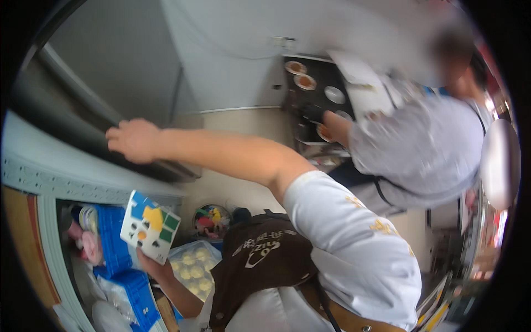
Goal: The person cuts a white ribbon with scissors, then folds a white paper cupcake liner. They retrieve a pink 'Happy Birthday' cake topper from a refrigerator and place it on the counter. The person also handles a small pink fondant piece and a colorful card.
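Observation:
My left hand (156, 266), low on the left, is closed round the lower end of a white carton (134, 228) with blue, green and yellow patches. The carton is tilted. My right arm reaches across to the left, and my right hand (135, 141) is over a dark grey metal surface (72, 119). Its fingers look slightly bent and apart, with nothing visible in them. Whether they touch the metal I cannot tell. Below the carton, a clear plastic-covered tray (213, 252) holds several pale yellow round pieces.
Blue crates (116, 235) stand on a shelf under a pale counter edge (88, 180). A round container (194, 227) of colourful items is on the floor. At right a person in grey (415, 149) reaches over a black table (326, 72) bearing several small plates.

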The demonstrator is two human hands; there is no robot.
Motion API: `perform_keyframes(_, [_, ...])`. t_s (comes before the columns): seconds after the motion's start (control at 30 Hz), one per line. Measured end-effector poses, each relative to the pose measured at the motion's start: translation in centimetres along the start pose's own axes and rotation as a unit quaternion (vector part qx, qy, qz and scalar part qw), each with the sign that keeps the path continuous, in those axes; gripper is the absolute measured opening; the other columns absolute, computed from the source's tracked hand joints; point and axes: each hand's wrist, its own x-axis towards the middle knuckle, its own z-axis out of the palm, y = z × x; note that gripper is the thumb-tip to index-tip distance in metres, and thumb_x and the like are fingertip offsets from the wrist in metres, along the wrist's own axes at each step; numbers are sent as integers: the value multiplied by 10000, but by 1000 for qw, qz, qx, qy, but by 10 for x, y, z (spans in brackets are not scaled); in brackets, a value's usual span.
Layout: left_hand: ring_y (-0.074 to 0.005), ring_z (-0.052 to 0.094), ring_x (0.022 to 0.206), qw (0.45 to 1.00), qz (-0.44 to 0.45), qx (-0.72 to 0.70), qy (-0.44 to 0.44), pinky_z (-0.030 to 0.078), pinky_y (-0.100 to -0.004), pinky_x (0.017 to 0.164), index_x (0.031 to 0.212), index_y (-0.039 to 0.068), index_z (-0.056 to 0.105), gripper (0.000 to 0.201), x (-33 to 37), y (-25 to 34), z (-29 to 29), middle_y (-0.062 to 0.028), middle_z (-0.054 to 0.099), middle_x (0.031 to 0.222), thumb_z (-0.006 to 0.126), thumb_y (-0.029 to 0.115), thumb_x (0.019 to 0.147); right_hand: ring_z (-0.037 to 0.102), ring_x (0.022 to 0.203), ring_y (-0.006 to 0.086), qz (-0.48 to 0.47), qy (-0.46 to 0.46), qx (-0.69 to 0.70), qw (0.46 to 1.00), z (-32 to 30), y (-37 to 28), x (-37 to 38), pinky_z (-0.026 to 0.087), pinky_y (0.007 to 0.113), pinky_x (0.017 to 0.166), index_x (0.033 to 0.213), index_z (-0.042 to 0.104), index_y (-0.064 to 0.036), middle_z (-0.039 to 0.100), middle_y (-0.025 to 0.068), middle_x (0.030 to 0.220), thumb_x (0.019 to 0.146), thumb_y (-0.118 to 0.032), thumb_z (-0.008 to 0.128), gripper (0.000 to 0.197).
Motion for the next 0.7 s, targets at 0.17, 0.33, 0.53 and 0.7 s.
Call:
perform_keyframes(0.17, [-265,563,1224,999,-18,-24,21,453,-420,1009,1402,78,468,478,50,11,-1,-86,572,1349,381,380,1042,695,886,275,-5,-119,-116,986,-16,38,60,569,421,700,1019,624,-70,582,112,1129,883,-111,537,167])
perform_keyframes(0.33, [-269,573,1210,998,10,5,68,460,-425,1005,1407,77,447,476,34,2,94,-95,572,1339,369,374,1043,689,748,271,-42,-157,-230,959,-56,59,4,556,377,604,997,613,-69,575,82,1054,813,-80,616,184])
perform_keyframes(0.53, [-228,614,1154,997,-48,31,58,498,-373,970,1365,43,483,430,69,-39,114,-87,610,1286,392,317,1046,641,664,290,8,-49,-46,998,-116,90,-128,524,369,555,962,599,-47,589,116,1023,736,-41,632,228])
perform_keyframes(0.7, [-239,611,1149,992,-123,18,1,500,-376,963,1380,26,464,451,108,-94,198,-115,591,1312,378,319,1048,580,1005,208,325,367,126,862,-124,138,-259,483,335,870,1145,555,-6,583,130,1120,936,-195,610,287])
